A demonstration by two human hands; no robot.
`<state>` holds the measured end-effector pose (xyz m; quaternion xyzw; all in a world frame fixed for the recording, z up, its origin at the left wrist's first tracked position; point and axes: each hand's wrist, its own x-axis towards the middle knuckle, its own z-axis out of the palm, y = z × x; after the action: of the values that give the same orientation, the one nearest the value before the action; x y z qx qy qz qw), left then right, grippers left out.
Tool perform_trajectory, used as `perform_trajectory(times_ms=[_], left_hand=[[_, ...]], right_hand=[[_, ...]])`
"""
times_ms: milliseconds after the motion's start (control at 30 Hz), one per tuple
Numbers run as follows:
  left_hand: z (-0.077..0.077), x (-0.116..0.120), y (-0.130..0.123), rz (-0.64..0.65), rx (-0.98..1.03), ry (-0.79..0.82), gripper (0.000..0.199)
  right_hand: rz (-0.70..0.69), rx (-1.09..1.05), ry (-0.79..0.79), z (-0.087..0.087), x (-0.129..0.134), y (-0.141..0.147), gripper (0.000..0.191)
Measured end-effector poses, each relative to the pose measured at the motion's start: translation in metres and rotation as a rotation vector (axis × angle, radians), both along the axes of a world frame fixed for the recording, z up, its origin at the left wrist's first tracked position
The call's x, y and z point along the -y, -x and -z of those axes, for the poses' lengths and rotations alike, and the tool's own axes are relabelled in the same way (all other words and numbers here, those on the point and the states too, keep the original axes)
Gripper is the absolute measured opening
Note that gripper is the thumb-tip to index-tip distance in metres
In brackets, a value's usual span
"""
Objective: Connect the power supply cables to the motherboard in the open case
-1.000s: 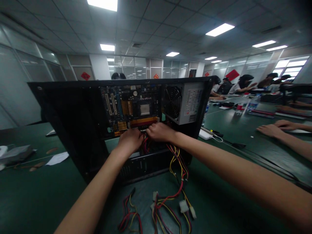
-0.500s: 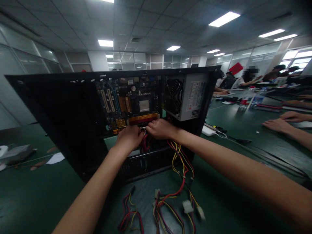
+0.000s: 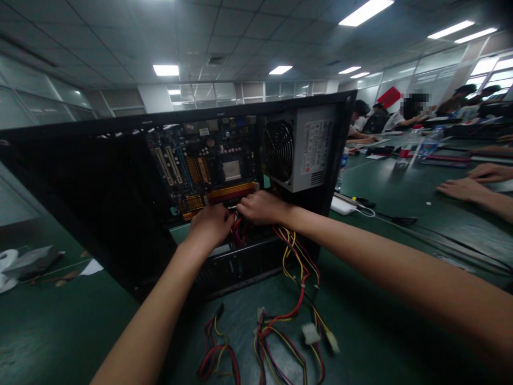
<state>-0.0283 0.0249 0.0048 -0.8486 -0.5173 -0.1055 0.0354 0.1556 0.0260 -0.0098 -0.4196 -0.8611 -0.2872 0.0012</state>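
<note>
In the head view, the left hand [image 3: 210, 227] and right hand [image 3: 262, 207] meet inside an open black computer case [image 3: 100, 182] standing on the green table [image 3: 360, 256]. Both lie at the lower edge of the motherboard [image 3: 236, 147], just below its orange and red slots [image 3: 232, 191], with a cable bundle [image 3: 239, 230] emerging between them. Fingers curl inward on each, but the fingertips are hidden, so I cannot tell whether either grip is closed on the bundle. The power supply [image 3: 315, 149] sits upper right; more wires [image 3: 301, 305] and 2 pale connectors [image 3: 311, 333] spill onto the table.
</note>
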Motion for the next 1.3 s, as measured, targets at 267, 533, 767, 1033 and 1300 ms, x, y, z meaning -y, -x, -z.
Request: perform_trajectory(times_ms=[267, 533, 767, 1033, 1300], left_hand=[[-0.003, 0.005, -0.003, -0.009, -0.021, 0.006, 0.038], [-0.003, 0.004, -0.007, -0.06, -0.046, -0.016, 0.041], [-0.002, -0.002, -0.008, -0.066, -0.034, -0.013, 0.044], [-0.004, 0.001, -0.012, -0.183, -0.033, -0.079, 0.045], [0.0, -0.002, -0.01, -0.188, -0.035, -0.128, 0.042]], right_hand=[[0.025, -0.023, -0.008, 0.001, -0.004, -0.001, 0.029], [0.035, -0.055, 0.016, -0.001, -0.006, -0.001, 0.03], [0.022, -0.135, 0.033, -0.004, -0.004, -0.001, 0.033], [0.105, -0.305, 0.027, -0.004, 0.0, -0.002, 0.03], [0.188, -0.442, 0.123, -0.003, 0.006, -0.008, 0.031]])
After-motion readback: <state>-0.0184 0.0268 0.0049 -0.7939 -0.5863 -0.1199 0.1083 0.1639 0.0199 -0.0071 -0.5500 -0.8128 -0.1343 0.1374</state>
